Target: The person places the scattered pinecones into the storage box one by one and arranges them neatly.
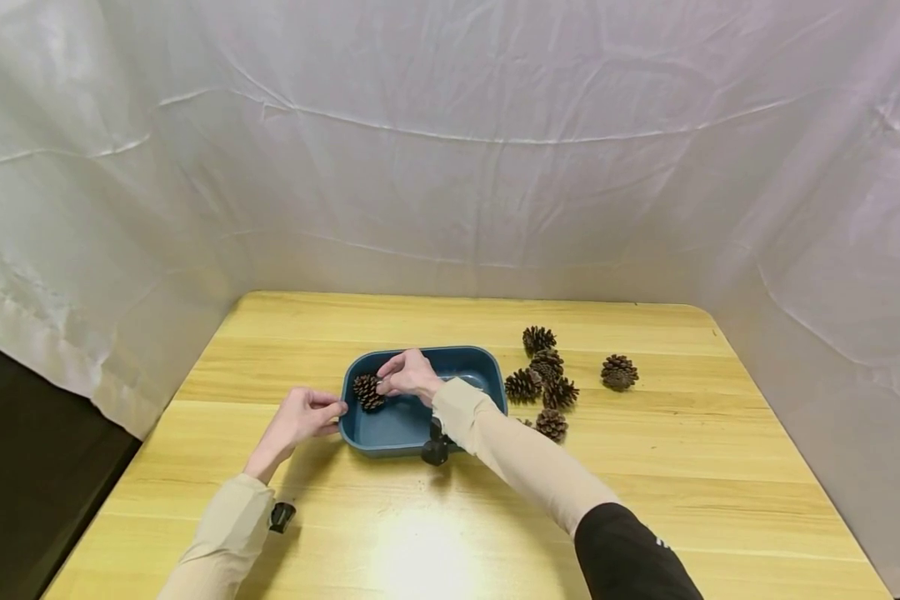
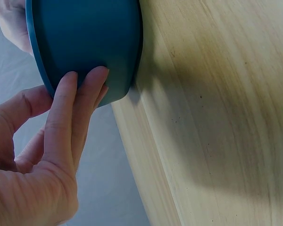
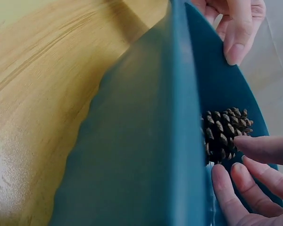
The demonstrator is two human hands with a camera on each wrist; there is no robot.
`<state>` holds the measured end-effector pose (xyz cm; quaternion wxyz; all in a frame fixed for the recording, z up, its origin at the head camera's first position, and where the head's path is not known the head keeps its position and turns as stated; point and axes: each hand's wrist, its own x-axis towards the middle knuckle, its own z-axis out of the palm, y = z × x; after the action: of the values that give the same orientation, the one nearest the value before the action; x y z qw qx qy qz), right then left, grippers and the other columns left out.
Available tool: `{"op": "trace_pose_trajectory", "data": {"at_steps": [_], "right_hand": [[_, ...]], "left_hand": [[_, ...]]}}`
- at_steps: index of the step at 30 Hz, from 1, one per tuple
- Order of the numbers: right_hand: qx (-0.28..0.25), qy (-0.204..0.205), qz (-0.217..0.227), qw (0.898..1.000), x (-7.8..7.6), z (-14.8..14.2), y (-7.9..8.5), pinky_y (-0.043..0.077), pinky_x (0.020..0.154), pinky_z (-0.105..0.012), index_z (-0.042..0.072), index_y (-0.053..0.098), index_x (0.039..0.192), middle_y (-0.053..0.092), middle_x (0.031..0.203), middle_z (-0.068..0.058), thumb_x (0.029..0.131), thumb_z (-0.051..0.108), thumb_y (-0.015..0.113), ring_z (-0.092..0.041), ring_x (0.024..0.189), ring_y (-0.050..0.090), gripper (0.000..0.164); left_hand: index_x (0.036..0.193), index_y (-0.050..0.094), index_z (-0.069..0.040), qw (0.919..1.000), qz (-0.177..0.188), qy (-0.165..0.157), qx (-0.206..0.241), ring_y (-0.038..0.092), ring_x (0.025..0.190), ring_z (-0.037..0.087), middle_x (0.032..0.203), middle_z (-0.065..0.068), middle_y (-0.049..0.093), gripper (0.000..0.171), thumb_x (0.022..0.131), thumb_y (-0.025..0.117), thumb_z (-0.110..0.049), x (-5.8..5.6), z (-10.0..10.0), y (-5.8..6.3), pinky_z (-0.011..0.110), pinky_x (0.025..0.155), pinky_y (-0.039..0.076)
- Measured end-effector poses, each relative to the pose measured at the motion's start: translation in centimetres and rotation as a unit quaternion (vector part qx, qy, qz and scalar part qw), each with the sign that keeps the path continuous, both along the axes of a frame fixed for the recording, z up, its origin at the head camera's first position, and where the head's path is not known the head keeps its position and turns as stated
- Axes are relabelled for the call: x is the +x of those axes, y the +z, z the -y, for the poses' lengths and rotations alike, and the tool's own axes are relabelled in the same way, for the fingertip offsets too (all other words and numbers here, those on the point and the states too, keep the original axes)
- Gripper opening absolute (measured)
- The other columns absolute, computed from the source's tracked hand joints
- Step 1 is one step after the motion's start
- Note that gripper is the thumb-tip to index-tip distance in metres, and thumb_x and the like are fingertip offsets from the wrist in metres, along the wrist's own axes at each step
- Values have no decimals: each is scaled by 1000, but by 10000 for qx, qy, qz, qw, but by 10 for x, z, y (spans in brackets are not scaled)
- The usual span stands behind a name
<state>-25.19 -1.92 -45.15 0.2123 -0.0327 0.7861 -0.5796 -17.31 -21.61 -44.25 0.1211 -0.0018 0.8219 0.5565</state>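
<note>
Left grip (image 1: 303, 417) pinch-closed on blue tub (image 1: 386, 451), right grip (image 1: 412, 377) loosely parted at 1 pinecone (image 1: 366, 392) inside

Beige forearm sleeves (image 1: 528, 454) show alongside one white-marked black upper sleeve (image 1: 622, 554)

On a pale wooden table (image 1: 690, 500), the left hand (image 1: 303, 417) grips the left end of a blue, rounded rectangular container (image 1: 397, 429), while the right hand (image 1: 411, 377) reaches inside, fingertips at a brown, scaly pine cone (image 1: 368, 392). A loose group of brown pine cones (image 1: 547, 367) lies beside the container's right end, and one lone brown pine cone (image 1: 618, 372) sits farther right.
</note>
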Motion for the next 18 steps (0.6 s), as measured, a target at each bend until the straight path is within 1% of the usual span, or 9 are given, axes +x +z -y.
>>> {"op": "trace_pose_trajectory", "data": {"at_steps": [4,8,10,12,15,18], "right_hand": [[60,-3,37,10000,0,1,-2,66,86,-37,-6,72,103,71,90,-11,78,-5,80,-14,73,69,27],[84,2,183,9998,0,2,-4,67,81,-36,-5,70,105,71,96,-12,77,-2,82,-23,77,74,30],[74,-3,264,9996,-1,2,-5,67,79,-35,-5,70,105,69,96,-11,77,-1,83,-25,76,74,31],[25,-8,341,9994,-1,3,-5,68,77,-34,-5,69,105,69,95,-11,77,-1,83,-23,72,73,31],[-93,-33,456,9989,-1,4,-7,68,74,-33,-6,69,104,68,93,-10,78,-1,83,-18,65,70,30],[-229,-60,572,9981,-2,5,-8,68,74,-33,-6,69,105,68,89,-10,79,-2,82,-18,63,71,30]], "left_hand": [[116,61,24,10000,-8,-7,-11,74,84,16,111,36,69,31,97,59,0,0,0,-1,24,75,66],[116,61,24,10000,-7,-18,18,74,84,16,110,36,70,31,97,59,0,0,0,-1,24,75,66],[116,61,24,10000,-2,-17,26,74,83,15,110,35,70,30,97,59,0,-1,1,-1,24,75,66],[115,62,24,10000,5,-13,34,74,84,14,109,35,70,30,97,59,0,-1,1,-1,24,75,66],[115,62,23,10000,6,-7,33,74,85,15,110,35,70,30,97,59,0,0,1,-1,24,76,66],[116,61,24,10000,19,-1,50,74,85,16,110,35,70,30,97,59,0,0,1,-1,25,76,66]]}}
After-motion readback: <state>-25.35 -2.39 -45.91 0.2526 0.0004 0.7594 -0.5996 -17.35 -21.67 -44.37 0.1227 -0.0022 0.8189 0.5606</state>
